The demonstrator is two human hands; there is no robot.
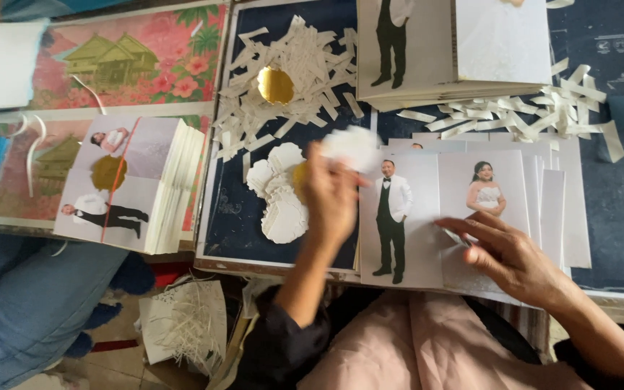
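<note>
My left hand (331, 196) is raised over the dark board and pinches a white round scalloped paper piece (353, 146), which is blurred. Below it lies a small heap of the same scalloped white pieces (281, 202), with a gold edge showing. My right hand (508, 254) rests flat with spread fingers on the folded wedding photo card (427, 217) in front of me; the card shows a man in a white jacket and a woman in a white dress.
White paper strips (290, 79) with a gold round sticker (275, 85) lie on the dark board. More strips (543, 108) lie at right. A stack of photo cards (456, 50) stands behind, another stack (139, 184) at left. Paper scraps (185, 321) lie on the floor.
</note>
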